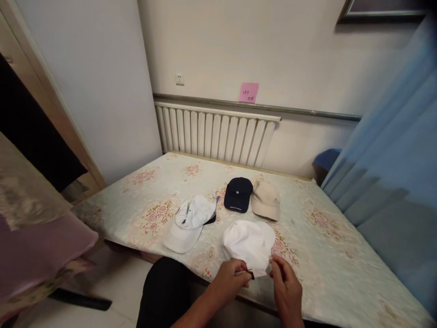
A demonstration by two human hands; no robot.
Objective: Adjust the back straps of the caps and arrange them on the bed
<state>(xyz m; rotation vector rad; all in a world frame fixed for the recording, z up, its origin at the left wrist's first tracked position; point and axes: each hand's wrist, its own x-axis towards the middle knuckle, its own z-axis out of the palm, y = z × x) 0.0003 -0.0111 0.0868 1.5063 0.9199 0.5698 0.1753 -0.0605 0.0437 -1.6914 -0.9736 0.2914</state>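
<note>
A white baseball cap (248,241) lies at the near edge of the bed, its back strap side toward me. My left hand (234,276) pinches the strap end of this cap, where a small dark piece shows. At the cap's right rear edge, my right hand (286,283) has its thumb and fingers closed on the fabric. Left of it rests another white cap (193,223) with a small dark logo. Behind sit a navy cap (238,196) and a beige cap (266,200), side by side and touching.
The caps lie on a flowered bed cover (136,218). A radiator (215,132) runs along the wall behind, with a pink note (249,92) above it. A blue curtain (392,173) hangs at the right. At the left are a cabinet (99,82) and draped cloths (41,246).
</note>
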